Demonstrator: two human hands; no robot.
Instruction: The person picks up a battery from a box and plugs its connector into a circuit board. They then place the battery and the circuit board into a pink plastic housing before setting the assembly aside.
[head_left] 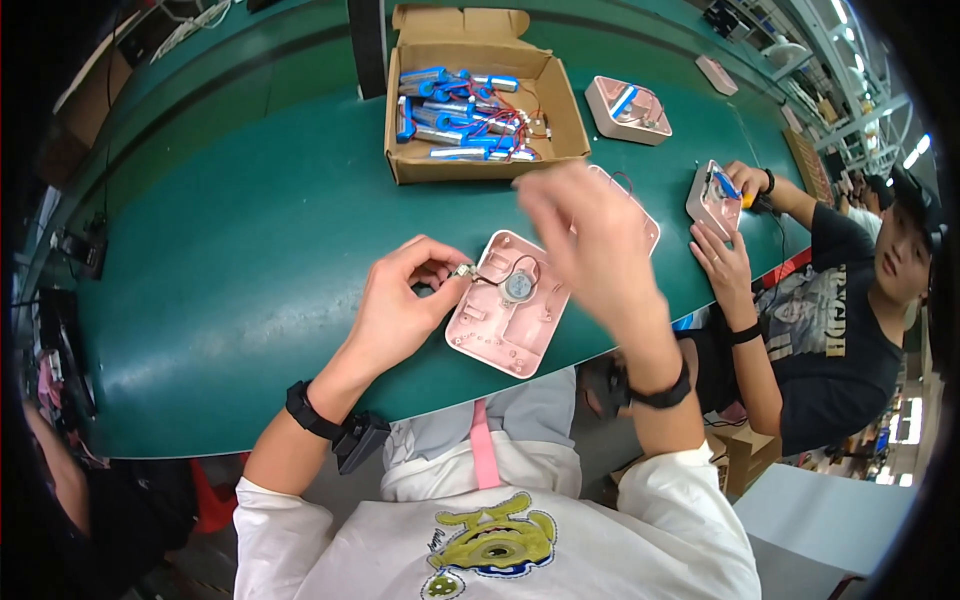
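Observation:
My left hand [395, 300] pinches a small circuit board [462, 270] between thumb and fingertips, at the left edge of an open pink plastic housing [480, 335]. Dark wires run from the board toward a round silver speaker [518, 287] seated inside the housing. Above the housing's right side my right hand [597, 235] is raised, smeared by motion. Its fingers point left and curl down; whether anything is in them I cannot make out. Partly hidden behind it lies another pink housing [647, 222], with a red wire near its top.
A cardboard box [430, 172] of blue-wrapped batteries with red and black wires stands beyond the housing. Right of it sits a pink housing [652, 130] with a battery inside. At the right, a co-worker's hands [722, 262] hold another housing [708, 205]. Green table [220, 300] underneath.

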